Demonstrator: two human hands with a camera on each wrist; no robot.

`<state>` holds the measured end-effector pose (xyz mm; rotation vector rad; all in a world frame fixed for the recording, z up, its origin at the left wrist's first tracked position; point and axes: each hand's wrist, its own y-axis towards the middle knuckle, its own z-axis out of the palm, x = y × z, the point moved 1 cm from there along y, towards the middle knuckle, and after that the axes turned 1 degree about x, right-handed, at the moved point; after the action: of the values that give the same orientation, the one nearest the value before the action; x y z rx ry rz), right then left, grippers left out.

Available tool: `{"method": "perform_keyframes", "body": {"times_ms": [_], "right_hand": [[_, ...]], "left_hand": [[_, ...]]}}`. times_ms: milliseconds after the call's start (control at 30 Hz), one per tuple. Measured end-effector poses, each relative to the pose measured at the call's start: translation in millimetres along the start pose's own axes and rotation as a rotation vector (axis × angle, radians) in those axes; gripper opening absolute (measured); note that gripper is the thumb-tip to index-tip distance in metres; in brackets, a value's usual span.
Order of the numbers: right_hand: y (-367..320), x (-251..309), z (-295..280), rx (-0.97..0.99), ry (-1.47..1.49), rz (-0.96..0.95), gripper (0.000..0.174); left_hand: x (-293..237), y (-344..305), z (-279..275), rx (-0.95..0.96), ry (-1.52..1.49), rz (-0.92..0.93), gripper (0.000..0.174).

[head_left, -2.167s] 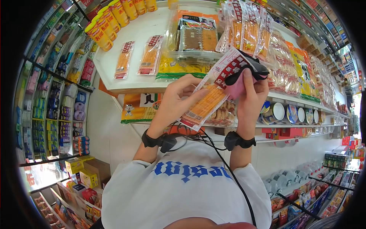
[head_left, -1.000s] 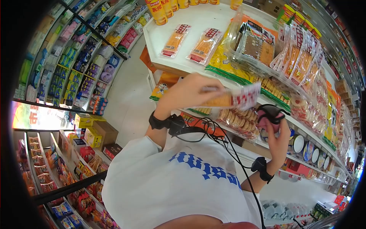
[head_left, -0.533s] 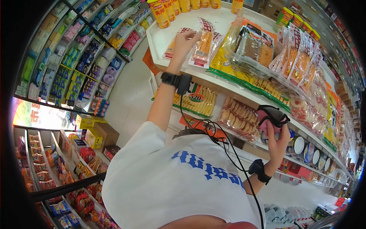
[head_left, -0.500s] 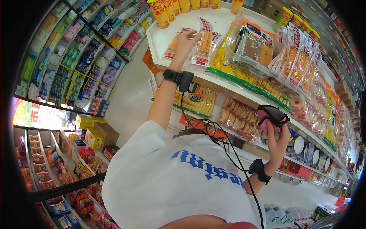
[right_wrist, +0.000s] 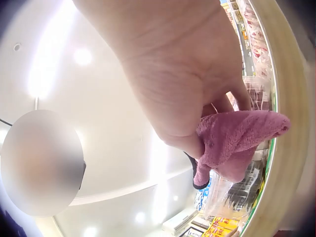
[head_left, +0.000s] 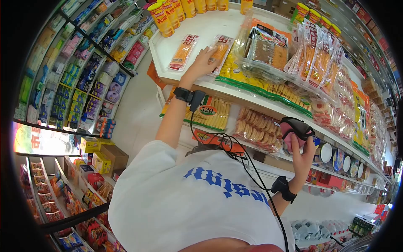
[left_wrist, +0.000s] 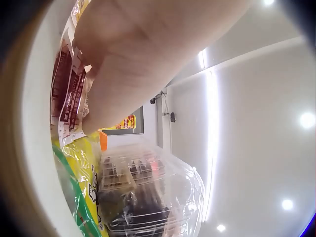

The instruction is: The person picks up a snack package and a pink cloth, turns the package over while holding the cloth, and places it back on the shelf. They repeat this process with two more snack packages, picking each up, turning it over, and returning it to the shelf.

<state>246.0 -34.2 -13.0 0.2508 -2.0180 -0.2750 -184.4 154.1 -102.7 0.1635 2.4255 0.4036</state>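
Observation:
My left hand rests on a clear-wrapped packet of orange snack strips, near the white counter's front edge. Its fingers lie stretched over the packet, and in the left wrist view the hand covers much of the red-and-white wrapper. To the left lies a matching packet, flat and apart. Out to the right, my right hand grips a pink plush cloth with black trim, held in front of the shelf edge. The right wrist view shows the bunched cloth between thumb and fingers.
A clear plastic tray with packs stands right of the left hand, on yellow-green bags. More strip packets lean beside it. Yellow cans line the back. Biscuit bags sit one shelf lower. Black cables cross the shirt.
My left hand took a strip packet leftward from near the cloth, set it over the right-hand packet on the counter, and now lies on it. The right hand moved rightward, keeping the cloth.

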Motion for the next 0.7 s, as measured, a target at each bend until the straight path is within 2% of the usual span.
{"method": "perform_keyframes", "body": {"times_ms": [67,133,200,233,267,300,367,433,567,700], "right_hand": [[4,4,1,0.015,0.011,-0.028,0.026],[6,4,0,-0.027,0.168,0.020,0.026],[6,-5,-2,-0.069,0.349,0.034,0.028],[8,-5,-3,-0.149,0.461,0.059,0.029],[10,-2,-2,-0.222,0.573,0.079,0.029],[11,-4,-5,-0.289,0.686,0.095,0.030],[12,-23,-11,-0.340,0.934,0.160,0.039],[20,-25,-11,-0.410,1.229,0.170,0.042],[18,-37,-16,-0.469,1.475,0.154,0.047],[9,-26,-23,-0.475,1.520,0.127,0.048]], "left_hand": [[-3,1,-3,-0.089,0.032,0.034,0.062],[-21,1,-17,-0.229,0.052,0.096,0.059],[-49,4,-37,-0.416,-0.135,0.018,0.047],[-90,1,-52,-0.456,-0.345,-0.071,0.037],[-108,3,-62,-0.472,-0.382,-0.006,0.032],[-139,3,-69,-0.455,-0.557,0.031,0.027],[-181,6,-72,-0.289,-0.725,0.130,0.022],[-219,17,-59,-0.140,-0.690,0.206,0.020],[-275,50,-5,0.051,-0.593,0.351,0.029],[-289,93,65,0.103,-0.542,0.374,0.041]]}}
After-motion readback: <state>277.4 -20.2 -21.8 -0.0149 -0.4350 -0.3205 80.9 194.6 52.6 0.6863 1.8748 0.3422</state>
